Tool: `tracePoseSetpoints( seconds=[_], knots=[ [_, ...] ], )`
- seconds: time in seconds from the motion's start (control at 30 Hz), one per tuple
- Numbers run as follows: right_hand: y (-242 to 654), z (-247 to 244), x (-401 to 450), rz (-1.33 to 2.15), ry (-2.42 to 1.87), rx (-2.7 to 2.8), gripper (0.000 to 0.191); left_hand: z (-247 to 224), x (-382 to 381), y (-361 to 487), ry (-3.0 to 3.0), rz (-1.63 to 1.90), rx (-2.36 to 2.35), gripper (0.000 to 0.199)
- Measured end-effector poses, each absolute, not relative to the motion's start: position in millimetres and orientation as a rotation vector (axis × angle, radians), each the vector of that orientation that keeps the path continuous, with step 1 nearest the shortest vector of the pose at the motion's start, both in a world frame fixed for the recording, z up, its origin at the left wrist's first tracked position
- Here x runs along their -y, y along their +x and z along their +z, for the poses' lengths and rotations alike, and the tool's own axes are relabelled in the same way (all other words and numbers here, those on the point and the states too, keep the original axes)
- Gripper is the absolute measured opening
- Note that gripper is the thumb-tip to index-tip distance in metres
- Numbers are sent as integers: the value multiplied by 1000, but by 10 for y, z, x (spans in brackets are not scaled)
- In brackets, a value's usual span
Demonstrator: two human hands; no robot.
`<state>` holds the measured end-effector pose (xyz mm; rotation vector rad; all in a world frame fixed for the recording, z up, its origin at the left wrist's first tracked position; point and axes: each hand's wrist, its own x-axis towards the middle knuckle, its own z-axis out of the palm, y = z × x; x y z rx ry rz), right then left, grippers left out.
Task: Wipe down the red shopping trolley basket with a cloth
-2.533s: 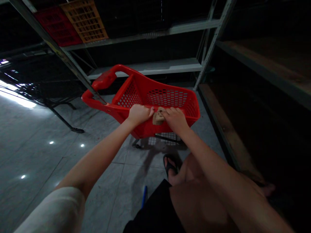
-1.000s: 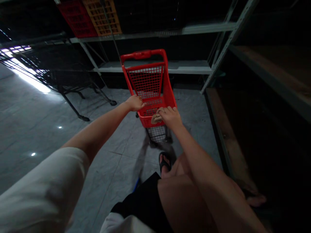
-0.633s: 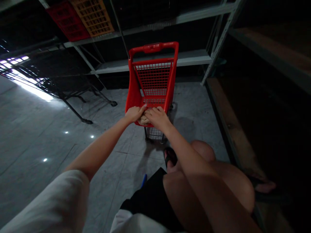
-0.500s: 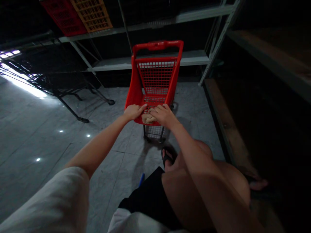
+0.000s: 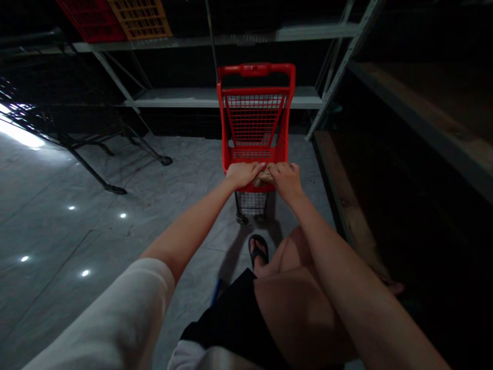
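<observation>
A small red shopping cart [image 5: 254, 121] with a grid back stands in front of me, its handle on the far side. My left hand [image 5: 244, 173] is closed over the near rim of its basket, at the left. Between my hands, a crumpled tan cloth [image 5: 264, 177] lies against that rim. My right hand [image 5: 285, 177] presses on the cloth and rim at the right, fingers bent around them. The undersides of both hands are hidden.
Metal shelving [image 5: 185, 97] runs behind the cart, with a red crate [image 5: 94, 20] and a yellow crate [image 5: 141, 18] on it. A dark wire cart [image 5: 77, 118] stands at the left. Wooden-edged shelves [image 5: 358, 205] line the right. My sandalled foot [image 5: 258, 251] is below.
The red cart has turned to face me more squarely and sits further right in view. Both hands have shifted right with its near rim, the cloth still between them.
</observation>
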<state>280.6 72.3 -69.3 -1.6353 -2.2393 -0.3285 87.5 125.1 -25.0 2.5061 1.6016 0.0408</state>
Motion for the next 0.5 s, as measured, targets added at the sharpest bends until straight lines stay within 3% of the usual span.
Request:
tracePoseSetpoints(
  seconds=[0.23, 0.4, 0.5],
  knots=[
    [2506, -730, -681, -297, -1707, 2154, 43, -165, -1382, 1227, 2237, 36, -1344, 94],
    [2655, -977, -695, -88, -1595, 1896, 42, -44, -1374, 1021, 2561, -183, -1275, 66],
    [2867, -1218, -786, 54, -1659, 1431, 43, 16, -1325, 894, 2855, -527, -1221, 66]
  ],
)
